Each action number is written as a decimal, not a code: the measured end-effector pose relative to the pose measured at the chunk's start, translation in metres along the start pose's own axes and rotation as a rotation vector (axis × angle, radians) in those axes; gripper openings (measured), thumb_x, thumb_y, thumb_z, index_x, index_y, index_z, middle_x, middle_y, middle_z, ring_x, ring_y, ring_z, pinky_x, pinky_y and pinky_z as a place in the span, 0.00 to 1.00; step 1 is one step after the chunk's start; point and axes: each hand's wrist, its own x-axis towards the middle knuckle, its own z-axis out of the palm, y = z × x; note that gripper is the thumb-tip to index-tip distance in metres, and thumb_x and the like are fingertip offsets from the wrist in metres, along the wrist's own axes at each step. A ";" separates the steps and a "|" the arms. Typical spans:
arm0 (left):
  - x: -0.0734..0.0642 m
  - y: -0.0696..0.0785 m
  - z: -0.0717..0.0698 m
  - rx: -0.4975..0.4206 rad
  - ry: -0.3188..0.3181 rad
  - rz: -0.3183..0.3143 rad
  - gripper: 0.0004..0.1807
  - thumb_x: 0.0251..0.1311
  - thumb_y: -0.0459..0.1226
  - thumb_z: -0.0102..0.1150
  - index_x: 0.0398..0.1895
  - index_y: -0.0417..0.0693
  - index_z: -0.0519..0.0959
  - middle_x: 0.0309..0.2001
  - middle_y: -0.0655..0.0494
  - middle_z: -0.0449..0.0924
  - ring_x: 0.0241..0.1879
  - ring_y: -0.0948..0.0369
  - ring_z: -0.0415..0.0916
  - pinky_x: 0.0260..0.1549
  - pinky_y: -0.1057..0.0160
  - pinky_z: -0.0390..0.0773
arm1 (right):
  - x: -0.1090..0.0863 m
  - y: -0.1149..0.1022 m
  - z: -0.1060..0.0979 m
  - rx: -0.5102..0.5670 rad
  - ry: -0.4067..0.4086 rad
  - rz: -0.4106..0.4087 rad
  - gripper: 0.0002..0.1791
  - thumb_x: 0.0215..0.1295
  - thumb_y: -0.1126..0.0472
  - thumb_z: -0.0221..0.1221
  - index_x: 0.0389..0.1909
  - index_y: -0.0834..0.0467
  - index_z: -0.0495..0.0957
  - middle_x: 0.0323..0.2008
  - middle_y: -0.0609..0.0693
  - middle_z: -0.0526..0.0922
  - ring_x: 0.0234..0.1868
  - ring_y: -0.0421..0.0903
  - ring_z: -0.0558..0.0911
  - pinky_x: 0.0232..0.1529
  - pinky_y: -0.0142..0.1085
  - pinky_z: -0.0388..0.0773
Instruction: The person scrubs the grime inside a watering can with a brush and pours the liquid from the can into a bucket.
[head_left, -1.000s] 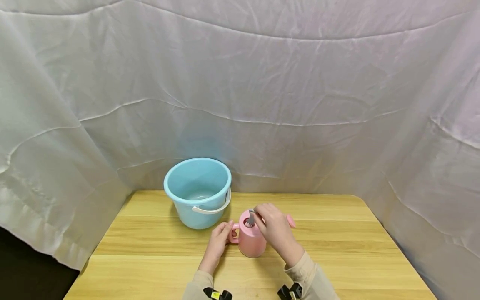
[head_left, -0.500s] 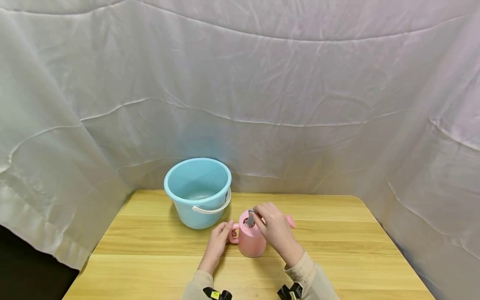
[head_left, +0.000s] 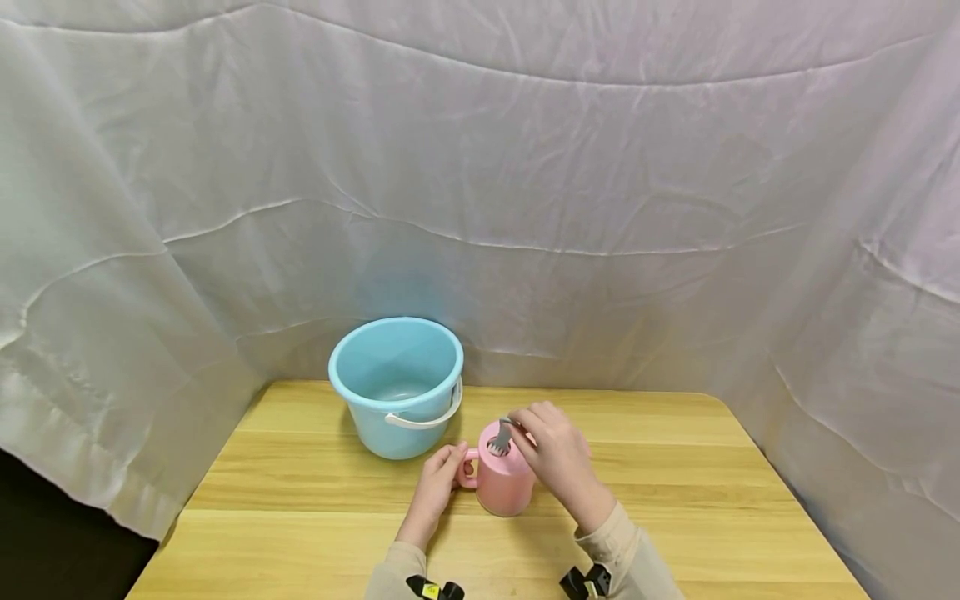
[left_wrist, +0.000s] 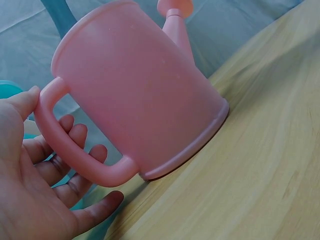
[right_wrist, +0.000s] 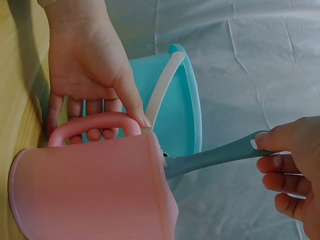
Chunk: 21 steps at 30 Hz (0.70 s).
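Note:
A pink watering can point(head_left: 506, 483) stands upright on the wooden table. My left hand point(head_left: 437, 483) holds its loop handle point(left_wrist: 70, 147), thumb against the top and fingers curled through behind it. My right hand point(head_left: 558, 454) pinches the end of a grey-blue brush handle point(right_wrist: 215, 155) between thumb and index finger. The brush slants down into the round top opening of the can, where pale bristles point(head_left: 497, 448) show at the hole; its lower end is hidden inside. In the left wrist view, the spout point(left_wrist: 177, 37) with its round head points away from my left hand.
A light blue bucket point(head_left: 367, 421) with a white bail handle point(head_left: 431, 423) stands behind and left of the can. Grey fabric point(head_left: 570, 183) hangs around the back and sides of the wooden table point(head_left: 660, 475).
My right hand has shifted slightly to the right with the brush handle and now covers most of the spout head in the head view. The left hand and can stay nearly in place.

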 end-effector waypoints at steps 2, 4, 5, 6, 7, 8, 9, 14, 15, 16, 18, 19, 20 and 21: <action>0.000 0.000 0.000 -0.002 -0.004 -0.001 0.28 0.73 0.44 0.48 0.35 0.19 0.66 0.31 0.48 0.73 0.26 0.59 0.77 0.42 0.48 0.85 | 0.001 0.001 -0.001 -0.009 -0.003 -0.014 0.07 0.49 0.64 0.72 0.29 0.55 0.82 0.25 0.45 0.78 0.27 0.40 0.72 0.27 0.31 0.70; 0.000 0.000 0.000 0.003 -0.004 -0.002 0.28 0.73 0.44 0.49 0.35 0.19 0.66 0.31 0.48 0.73 0.26 0.59 0.78 0.42 0.49 0.86 | 0.003 0.001 -0.002 -0.014 -0.010 -0.021 0.07 0.50 0.63 0.71 0.29 0.55 0.83 0.25 0.44 0.79 0.27 0.41 0.72 0.27 0.31 0.70; 0.000 0.000 0.000 0.006 -0.001 -0.005 0.27 0.72 0.44 0.49 0.35 0.20 0.66 0.31 0.49 0.72 0.26 0.59 0.78 0.41 0.50 0.86 | 0.004 0.001 -0.002 -0.015 -0.014 -0.024 0.07 0.51 0.63 0.71 0.29 0.55 0.83 0.25 0.44 0.79 0.27 0.41 0.73 0.27 0.31 0.71; 0.002 -0.004 -0.001 0.011 0.000 -0.001 0.28 0.72 0.45 0.49 0.34 0.21 0.67 0.30 0.50 0.72 0.25 0.59 0.78 0.40 0.52 0.86 | 0.006 0.000 -0.003 -0.014 -0.019 -0.026 0.07 0.51 0.63 0.71 0.30 0.55 0.83 0.25 0.44 0.79 0.28 0.41 0.73 0.27 0.32 0.71; 0.003 -0.006 -0.002 0.011 0.003 0.001 0.28 0.72 0.46 0.50 0.34 0.22 0.67 0.30 0.50 0.72 0.25 0.60 0.78 0.39 0.54 0.86 | 0.007 0.000 -0.003 -0.013 -0.024 -0.027 0.06 0.52 0.63 0.70 0.30 0.55 0.83 0.26 0.44 0.79 0.28 0.41 0.73 0.28 0.32 0.71; 0.003 -0.007 -0.002 0.014 0.004 0.003 0.28 0.71 0.47 0.50 0.33 0.23 0.67 0.30 0.50 0.72 0.25 0.60 0.79 0.39 0.55 0.86 | 0.009 0.000 -0.003 -0.013 -0.027 -0.031 0.06 0.53 0.62 0.70 0.31 0.55 0.83 0.26 0.44 0.79 0.28 0.42 0.73 0.28 0.32 0.72; 0.003 -0.008 -0.002 0.014 0.005 0.005 0.28 0.71 0.47 0.51 0.33 0.23 0.67 0.30 0.51 0.72 0.25 0.60 0.79 0.38 0.56 0.86 | 0.010 0.000 -0.004 -0.011 -0.031 -0.032 0.05 0.53 0.62 0.69 0.31 0.55 0.83 0.26 0.44 0.79 0.28 0.42 0.73 0.28 0.33 0.72; 0.004 -0.009 -0.002 0.014 0.004 0.001 0.30 0.71 0.49 0.51 0.33 0.22 0.67 0.30 0.51 0.72 0.25 0.59 0.78 0.38 0.57 0.86 | 0.016 -0.001 -0.007 -0.007 -0.025 -0.046 0.04 0.55 0.62 0.68 0.31 0.55 0.82 0.27 0.45 0.79 0.28 0.43 0.74 0.29 0.34 0.72; 0.004 -0.009 -0.002 0.017 0.003 0.001 0.30 0.71 0.49 0.51 0.33 0.22 0.67 0.30 0.51 0.72 0.26 0.59 0.78 0.38 0.57 0.86 | 0.016 -0.001 -0.007 -0.006 -0.024 -0.044 0.04 0.55 0.62 0.68 0.31 0.55 0.82 0.27 0.45 0.79 0.28 0.43 0.74 0.29 0.34 0.72; 0.003 -0.009 -0.002 0.018 0.004 0.000 0.30 0.71 0.48 0.50 0.33 0.22 0.67 0.30 0.51 0.72 0.26 0.59 0.78 0.38 0.57 0.86 | 0.016 -0.001 -0.007 -0.005 -0.022 -0.046 0.04 0.55 0.62 0.68 0.31 0.55 0.82 0.27 0.45 0.79 0.28 0.43 0.73 0.29 0.34 0.72; 0.003 -0.008 -0.002 0.019 0.006 0.003 0.30 0.71 0.48 0.50 0.33 0.22 0.67 0.30 0.51 0.72 0.26 0.60 0.77 0.39 0.55 0.86 | 0.017 -0.001 -0.008 0.003 -0.016 -0.046 0.05 0.54 0.62 0.68 0.31 0.55 0.83 0.27 0.45 0.79 0.28 0.43 0.73 0.29 0.33 0.71; 0.003 -0.008 -0.002 0.021 0.006 0.007 0.29 0.71 0.48 0.50 0.33 0.22 0.67 0.30 0.51 0.72 0.26 0.60 0.77 0.39 0.55 0.86 | 0.017 -0.001 -0.008 0.007 -0.014 -0.045 0.05 0.54 0.63 0.68 0.31 0.55 0.83 0.27 0.45 0.80 0.28 0.43 0.73 0.29 0.33 0.71; 0.003 -0.007 -0.002 0.022 0.006 0.009 0.29 0.71 0.48 0.50 0.33 0.22 0.67 0.30 0.51 0.72 0.27 0.60 0.77 0.39 0.54 0.86 | 0.017 -0.001 -0.008 0.011 -0.011 -0.045 0.05 0.54 0.63 0.69 0.31 0.55 0.83 0.27 0.45 0.80 0.28 0.43 0.73 0.29 0.33 0.71; 0.003 -0.007 -0.002 0.025 0.007 0.014 0.29 0.71 0.47 0.50 0.33 0.23 0.67 0.30 0.51 0.72 0.27 0.60 0.76 0.39 0.54 0.86 | 0.017 -0.001 -0.008 0.013 -0.008 -0.045 0.05 0.54 0.63 0.69 0.31 0.55 0.83 0.27 0.45 0.80 0.28 0.43 0.73 0.29 0.33 0.71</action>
